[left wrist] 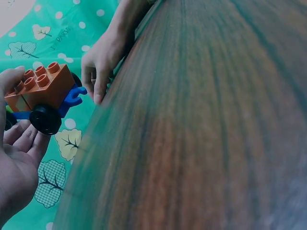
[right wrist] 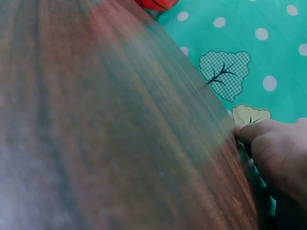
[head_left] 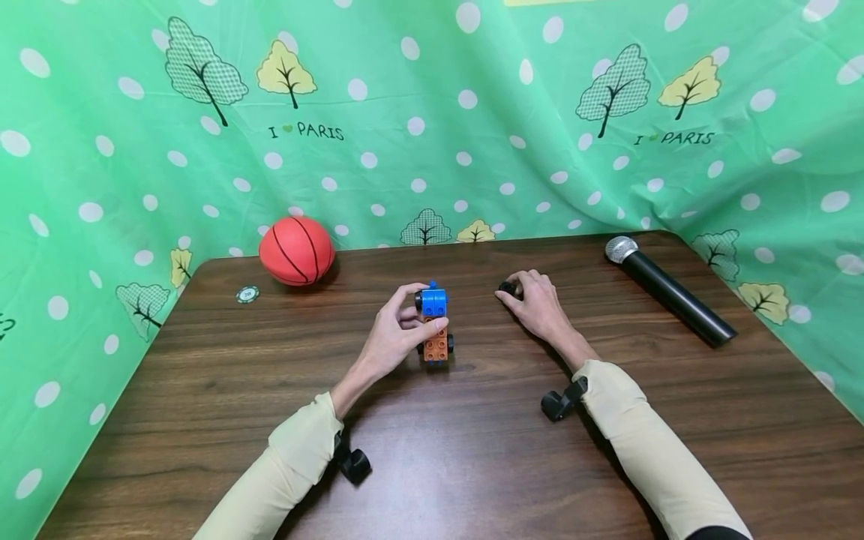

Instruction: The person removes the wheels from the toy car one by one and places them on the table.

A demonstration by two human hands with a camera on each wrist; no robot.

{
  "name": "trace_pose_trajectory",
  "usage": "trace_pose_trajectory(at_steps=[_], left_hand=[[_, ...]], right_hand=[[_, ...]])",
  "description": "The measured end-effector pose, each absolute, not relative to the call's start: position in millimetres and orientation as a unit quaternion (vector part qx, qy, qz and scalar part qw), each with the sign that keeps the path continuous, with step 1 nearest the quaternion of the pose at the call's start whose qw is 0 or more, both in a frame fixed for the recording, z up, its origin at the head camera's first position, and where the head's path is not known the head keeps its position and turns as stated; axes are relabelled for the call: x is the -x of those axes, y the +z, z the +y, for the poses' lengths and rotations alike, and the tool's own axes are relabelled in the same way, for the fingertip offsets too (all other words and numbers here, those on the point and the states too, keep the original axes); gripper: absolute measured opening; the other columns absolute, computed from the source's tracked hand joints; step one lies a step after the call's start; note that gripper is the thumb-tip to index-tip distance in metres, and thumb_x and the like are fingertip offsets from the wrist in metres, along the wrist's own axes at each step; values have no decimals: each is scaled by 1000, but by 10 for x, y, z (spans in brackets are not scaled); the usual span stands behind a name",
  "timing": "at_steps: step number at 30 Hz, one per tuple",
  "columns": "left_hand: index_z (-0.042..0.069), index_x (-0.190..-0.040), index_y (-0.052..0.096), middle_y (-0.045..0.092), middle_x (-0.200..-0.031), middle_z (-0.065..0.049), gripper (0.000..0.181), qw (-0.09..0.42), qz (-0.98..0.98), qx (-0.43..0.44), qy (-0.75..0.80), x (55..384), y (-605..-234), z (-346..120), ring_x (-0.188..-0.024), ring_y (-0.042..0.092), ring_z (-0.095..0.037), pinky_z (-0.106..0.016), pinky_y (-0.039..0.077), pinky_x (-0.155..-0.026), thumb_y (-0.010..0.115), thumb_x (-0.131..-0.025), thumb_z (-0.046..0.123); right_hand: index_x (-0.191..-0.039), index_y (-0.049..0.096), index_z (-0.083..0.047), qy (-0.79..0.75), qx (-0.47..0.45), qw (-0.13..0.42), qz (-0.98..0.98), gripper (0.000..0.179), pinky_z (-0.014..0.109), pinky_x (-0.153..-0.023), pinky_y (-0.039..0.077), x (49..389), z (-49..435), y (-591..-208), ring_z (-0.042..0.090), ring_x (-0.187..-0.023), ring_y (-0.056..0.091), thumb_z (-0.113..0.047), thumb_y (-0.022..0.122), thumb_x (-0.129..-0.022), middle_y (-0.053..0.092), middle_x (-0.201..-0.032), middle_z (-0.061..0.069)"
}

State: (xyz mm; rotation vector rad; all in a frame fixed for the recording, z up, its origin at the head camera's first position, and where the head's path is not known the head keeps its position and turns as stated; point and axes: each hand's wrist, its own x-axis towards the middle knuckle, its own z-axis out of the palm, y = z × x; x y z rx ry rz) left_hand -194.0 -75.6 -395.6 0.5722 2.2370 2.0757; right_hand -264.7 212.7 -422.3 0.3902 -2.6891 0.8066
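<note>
My left hand (head_left: 391, 336) holds a toy block car (head_left: 436, 348) by its side, thumb over the top and fingers underneath. The car has an orange studded brick, a blue brick (head_left: 434, 301) at its far end and black wheels. In the left wrist view, a black wheel (left wrist: 45, 119) and a blue hook-like coupling (left wrist: 73, 98) show at the car's near end. To the right, my right hand (head_left: 540, 307) pinches a small round black piece (head_left: 507, 287) at the tabletop. In the right wrist view that piece is hidden behind the hand (right wrist: 280, 151).
A red ball (head_left: 297, 251) with black lines sits at the back left, beside a small patterned chip (head_left: 247, 294). At the back right lies a black microphone (head_left: 675, 296) with a silver head. A green printed cloth (head_left: 378, 142) hangs behind the dark wooden table (head_left: 459, 465).
</note>
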Motion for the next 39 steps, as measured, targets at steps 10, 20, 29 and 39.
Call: trace_pose_trajectory(at_steps=[10, 20, 29, 39], left_hand=[[16, -140, 53, 75, -98, -13, 55, 18, 720, -187, 668, 1935, -3949, -744, -80, 71, -22, -34, 57, -73, 80, -92, 17], [16, -141, 53, 75, -98, -13, 55, 20, 720, -187, 668, 1935, -3951, -732, -80, 71, -21, -33, 56, -72, 79, -92, 17], [18, -145, 51, 75, -104, -15, 58, 16, 716, -193, 670, 1953, -3935, -704, -85, 73, -24, -36, 59, -76, 78, -93, 19], [17, -155, 37, 73, -111, -18, 71, 21, 705, -185, 684, 1961, -3940, -627, -96, 74, -27, -35, 57, -81, 75, -95, 21]], right_hand=[[-120, 65, 5, 270, -134, 136, -944, 39, 58, -92, 40, 2641, 2135, -4202, 42, -98, 51, -27, 72, -100, 59, -101, 22], [-124, 63, 5, 284, -132, 132, -941, 41, 55, -93, 39, 2603, 2142, -4195, 39, -98, 50, -28, 71, -101, 58, -100, 20], [-124, 62, 3, 341, -145, 160, -915, 33, 45, -82, 39, 2372, 1998, -4141, 33, -92, 50, -25, 62, -106, 59, -95, 15], [-124, 62, 1, 525, -189, 1, -830, 36, 36, -74, 54, 1901, 1536, -4059, 25, -81, 64, -26, 40, -114, 64, -89, 12]])
